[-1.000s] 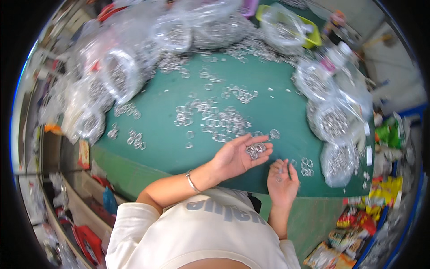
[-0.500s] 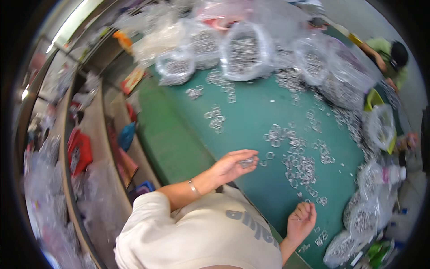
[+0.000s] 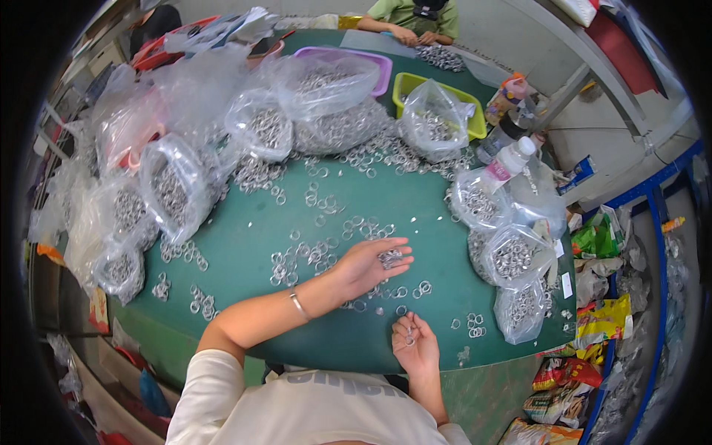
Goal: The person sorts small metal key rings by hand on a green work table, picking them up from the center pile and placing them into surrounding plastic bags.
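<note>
Small silvery metal rings (image 3: 390, 258) lie bunched in the curled fingers of my left hand (image 3: 362, 268), palm turned to the right, above the loose rings on the green table. Nearer to me, my right hand (image 3: 417, 350) has its thumb and fingers drawn together on a single ring (image 3: 409, 339). Another ring (image 3: 401, 311) shows just beyond its fingertips; whether it touches them I cannot tell. A loose spread of rings (image 3: 315, 254) lies left of and beyond my left hand. A smaller cluster of rings (image 3: 475, 325) sits right of my right hand.
Open plastic bags of rings line the far side, such as one bag (image 3: 174, 189), and the right edge, such as another bag (image 3: 515, 256). A yellow-green basket (image 3: 475, 119) and a bottle (image 3: 512, 159) stand far right. Across the table, a person in green (image 3: 415, 22) handles more rings.
The view has swung to the right. My left hand, rings still in it, has moved right across the loose rings. My right hand stays low near the table's front edge, fingers still pinched.
</note>
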Demonstrator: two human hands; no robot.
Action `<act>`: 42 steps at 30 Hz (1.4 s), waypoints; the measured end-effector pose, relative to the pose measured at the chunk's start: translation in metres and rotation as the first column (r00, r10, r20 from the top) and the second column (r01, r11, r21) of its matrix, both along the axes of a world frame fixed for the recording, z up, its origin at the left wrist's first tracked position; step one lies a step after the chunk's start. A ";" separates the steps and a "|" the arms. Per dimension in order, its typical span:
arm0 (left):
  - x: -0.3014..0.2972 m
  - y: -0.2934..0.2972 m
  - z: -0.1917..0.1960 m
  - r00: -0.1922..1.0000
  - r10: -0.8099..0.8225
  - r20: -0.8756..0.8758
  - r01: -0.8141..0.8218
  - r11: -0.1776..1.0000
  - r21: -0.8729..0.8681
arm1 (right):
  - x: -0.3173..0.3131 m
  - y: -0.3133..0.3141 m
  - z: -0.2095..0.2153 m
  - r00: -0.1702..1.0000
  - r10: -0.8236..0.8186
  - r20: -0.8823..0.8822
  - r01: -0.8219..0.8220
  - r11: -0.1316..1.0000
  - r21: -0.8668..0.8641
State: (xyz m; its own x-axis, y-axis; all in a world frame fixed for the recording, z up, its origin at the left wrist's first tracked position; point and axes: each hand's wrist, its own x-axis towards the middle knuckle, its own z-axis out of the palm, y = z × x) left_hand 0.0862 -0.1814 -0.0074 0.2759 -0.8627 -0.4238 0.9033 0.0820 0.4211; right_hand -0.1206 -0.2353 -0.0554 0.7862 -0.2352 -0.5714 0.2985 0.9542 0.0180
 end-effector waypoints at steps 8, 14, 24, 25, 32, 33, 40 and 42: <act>0.056 -0.088 0.041 0.971 0.195 0.142 -0.187 0.980 -0.069 | -0.004 -0.018 -0.002 0.993 -0.097 -0.060 0.090 0.989 -0.118; 0.129 -0.176 0.067 0.888 0.369 0.273 -0.346 0.929 -0.131 | 0.016 -0.020 -0.006 0.996 -0.077 -0.050 0.070 0.989 -0.127; 0.142 -0.174 0.066 0.854 0.295 0.428 -0.258 0.955 -0.144 | 0.018 -0.023 -0.003 0.997 -0.072 -0.025 0.067 0.984 -0.167; 0.133 -0.158 0.059 0.824 0.293 0.485 -0.237 0.956 -0.175 | 0.019 -0.023 -0.001 0.995 -0.093 -0.029 0.087 0.980 -0.177; 0.009 -0.004 0.018 0.909 -0.221 0.353 0.208 0.975 0.075 | 0.032 -0.013 0.022 0.982 -0.173 -0.078 0.131 0.916 -0.380; 0.001 0.008 0.012 0.937 -0.225 0.267 0.206 0.974 0.099 | 0.038 -0.010 0.028 0.979 -0.174 -0.110 0.116 0.907 -0.404; -0.069 0.072 -0.037 0.943 0.042 -0.331 -0.065 0.996 -0.058 | 0.062 0.050 0.033 0.978 -0.015 -0.208 -0.171 0.516 -0.839; -0.075 0.073 -0.027 0.941 0.104 -0.321 -0.121 0.992 -0.032 | 0.060 0.059 0.039 0.985 -0.027 -0.169 -0.155 0.278 -0.948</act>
